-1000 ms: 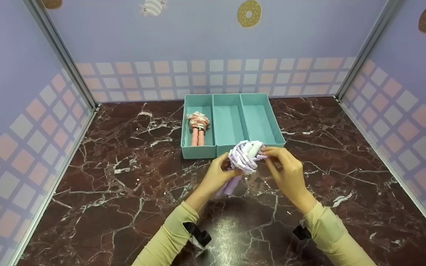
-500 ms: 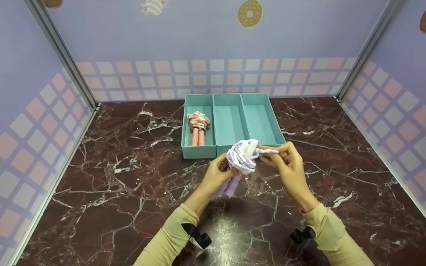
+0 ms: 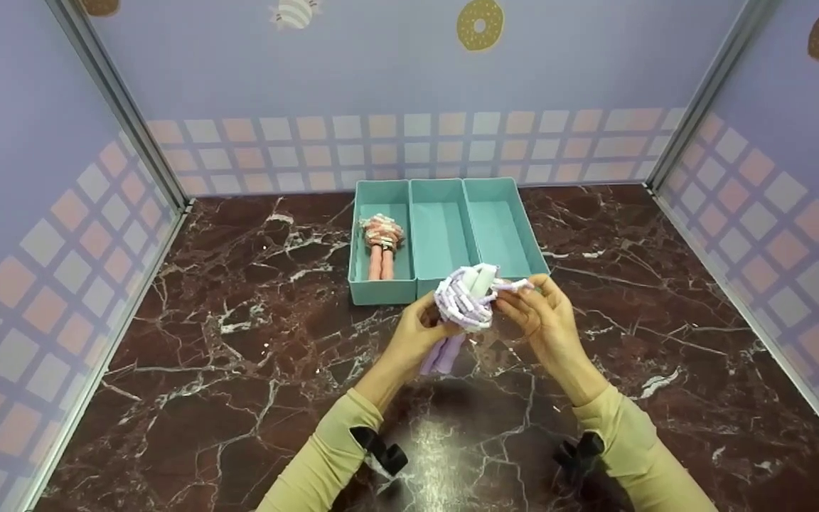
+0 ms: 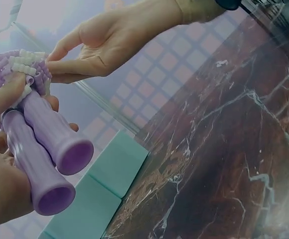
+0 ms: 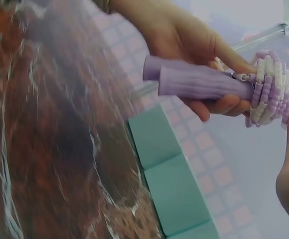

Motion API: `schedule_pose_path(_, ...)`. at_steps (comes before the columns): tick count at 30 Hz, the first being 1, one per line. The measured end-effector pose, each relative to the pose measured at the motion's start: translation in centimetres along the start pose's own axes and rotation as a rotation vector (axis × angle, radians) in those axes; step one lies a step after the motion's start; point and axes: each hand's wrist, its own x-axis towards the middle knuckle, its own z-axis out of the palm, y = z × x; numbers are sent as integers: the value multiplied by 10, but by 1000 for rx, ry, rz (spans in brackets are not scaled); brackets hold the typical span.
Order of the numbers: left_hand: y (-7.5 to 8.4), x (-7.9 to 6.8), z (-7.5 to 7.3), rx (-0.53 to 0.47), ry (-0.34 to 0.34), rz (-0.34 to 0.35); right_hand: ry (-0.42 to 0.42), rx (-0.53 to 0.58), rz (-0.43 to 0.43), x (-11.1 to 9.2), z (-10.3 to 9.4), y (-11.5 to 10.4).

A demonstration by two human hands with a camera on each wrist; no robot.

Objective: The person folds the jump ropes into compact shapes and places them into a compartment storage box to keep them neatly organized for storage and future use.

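A purple-and-white beaded jump rope (image 3: 463, 302) is wound into a bundle around its two purple handles. My left hand (image 3: 409, 341) grips it where the beads meet the handles, thumb over the beads. The hollow handle ends (image 4: 74, 154) point toward the camera in the left wrist view. On the bundle's right side, my right hand (image 3: 555, 331) pinches a short loose length of the beaded cord (image 3: 520, 285). A pink-and-white beaded jump rope (image 3: 383, 235), also wound up, lies in the left compartment of the teal box (image 3: 381, 293).
The teal box has three compartments and stands just beyond my hands, near the back wall (image 3: 409, 146). The middle (image 3: 441, 231) and right compartments show bare floors. Dark red marble tabletop (image 3: 253, 412) spreads around, with patterned panels on three sides.
My right hand has drawn a loose length of cord out to the right, then turned and come slightly back in. The left hand keeps its grip, nearly still.
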Motion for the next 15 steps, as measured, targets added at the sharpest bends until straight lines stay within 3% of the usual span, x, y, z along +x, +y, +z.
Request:
schedule_pose_path(7,2,0,-1,58,16,10,33,-319,-148,1,-1,-5)
schedule_pose_path(11,2,0,-1,58,35,11,121,-492,-207,2,-2,-8)
schedule_pose_path(15,2,0,0,33,56,1,216,-584,-215,4,-2,-8)
